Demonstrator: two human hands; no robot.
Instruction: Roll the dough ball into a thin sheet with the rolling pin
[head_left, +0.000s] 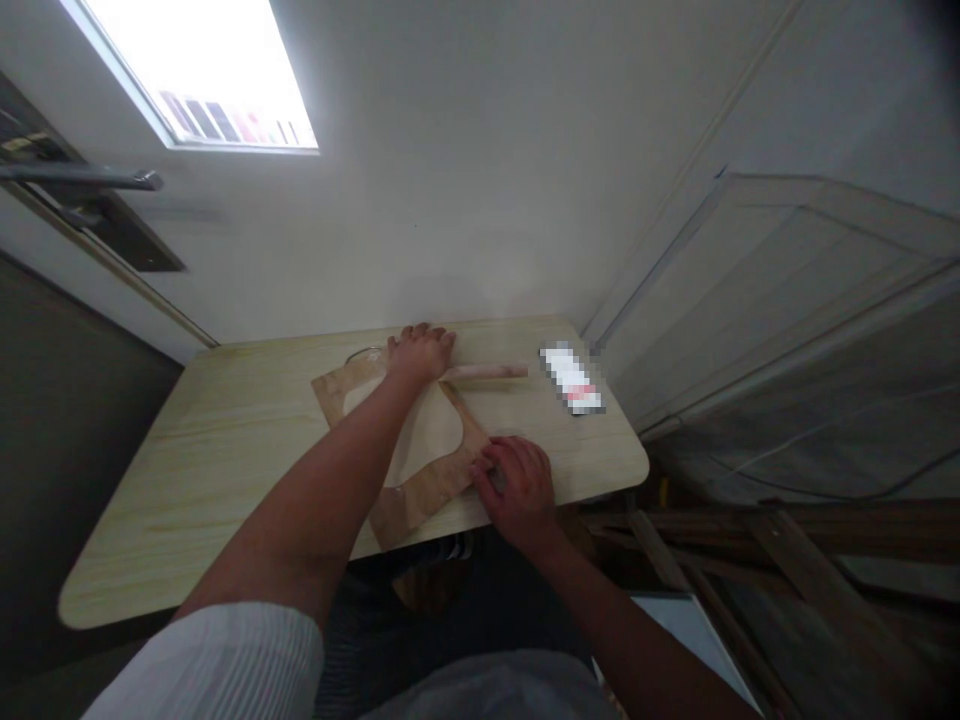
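Observation:
A brown, flat piece with a large curved cut-out [431, 480] lies on the wood-grain table [225, 440]; its material is hard to tell. Its pale middle looks like the tabletop showing through or a light sheet. My left hand [421, 352] rests palm down over the piece's far side, fingers stretched out toward the wall. Beside that hand a pale, round stick [491, 371] points right; its left end is hidden. My right hand [519, 488] pinches the piece's near right edge between curled fingers and thumb. A thin curved wire [364, 353] shows at the far left corner.
A phone [571, 378] with a blurred-out screen lies near the table's right end. The table's far edge stands against a white door [465, 180] with a metal handle [82, 178] and a bright window [210, 70]. Wooden beams [697, 535] are below right.

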